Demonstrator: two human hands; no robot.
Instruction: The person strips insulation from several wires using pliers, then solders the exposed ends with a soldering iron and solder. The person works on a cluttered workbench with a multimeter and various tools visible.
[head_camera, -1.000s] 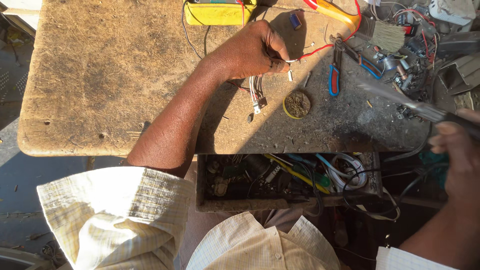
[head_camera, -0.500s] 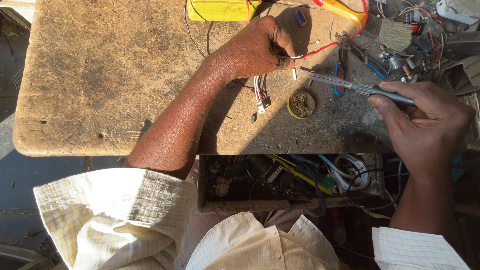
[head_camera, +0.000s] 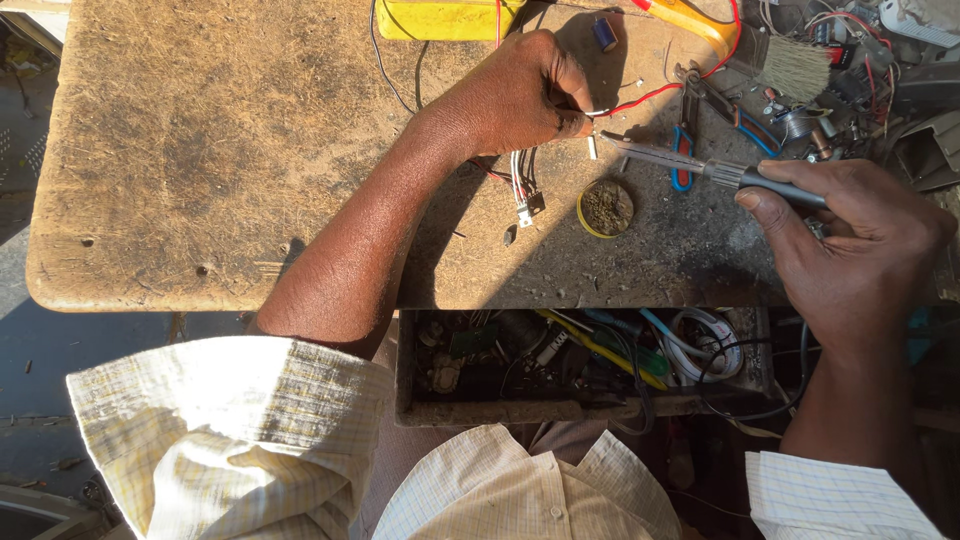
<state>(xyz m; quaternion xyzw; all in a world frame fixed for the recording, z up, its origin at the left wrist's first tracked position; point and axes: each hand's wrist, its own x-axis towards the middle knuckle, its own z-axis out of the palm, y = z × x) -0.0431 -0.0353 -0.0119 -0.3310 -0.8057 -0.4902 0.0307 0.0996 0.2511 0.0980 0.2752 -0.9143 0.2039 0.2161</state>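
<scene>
The left hand (head_camera: 520, 95) closes over the end of the red wire (head_camera: 650, 97), so how the fingertips pinch it is hidden. The soldering iron (head_camera: 700, 168) disappears at its rear into the right hand (head_camera: 850, 250); its cord cannot be traced. At twelve o'clock the yellow box (head_camera: 445, 18) is cut by the top edge. At two o'clock the clutter of parts (head_camera: 860, 70) is too tangled to sort. The drawer (head_camera: 580, 365) below the tabletop (head_camera: 200, 150) lies in shadow, perhaps holding tools and cables. The small tin's (head_camera: 606, 208) contents are unclear.
</scene>
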